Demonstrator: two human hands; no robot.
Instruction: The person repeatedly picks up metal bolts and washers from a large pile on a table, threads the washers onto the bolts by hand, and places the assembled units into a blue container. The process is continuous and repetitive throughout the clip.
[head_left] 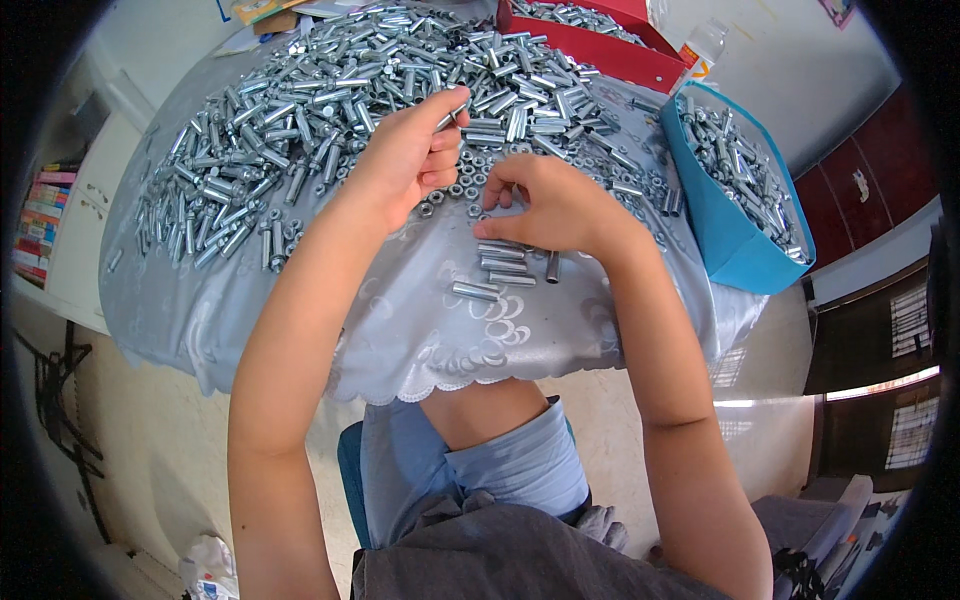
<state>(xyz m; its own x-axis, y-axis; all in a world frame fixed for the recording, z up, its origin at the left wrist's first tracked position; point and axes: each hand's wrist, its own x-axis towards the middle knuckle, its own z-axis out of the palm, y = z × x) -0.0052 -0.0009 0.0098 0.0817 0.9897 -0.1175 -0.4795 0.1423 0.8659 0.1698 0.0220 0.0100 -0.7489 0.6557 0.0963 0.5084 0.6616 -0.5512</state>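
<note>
My left hand (415,150) is raised over the front of a large heap of metal parts. Its thumb and fingers pinch a thin metal bolt (451,116), mostly hidden by the grip. To its right, my right hand (550,205) hovers low at several loose hex nuts (470,180), its thumb and curled fingers apart. I make out nothing held between them. Just below that hand, several silver metal sleeves (507,265) lie side by side on the cloth. One more sleeve (553,267) points toward me beside them.
The heap of sleeves and bolts (330,90) covers the table's far half. A blue fabric bin (715,225) full of similar parts stands right; a red box (610,45) with more is behind. A clear plastic bottle (703,48) stands beside it. A patterned grey tablecloth (400,330) hangs over the near edge.
</note>
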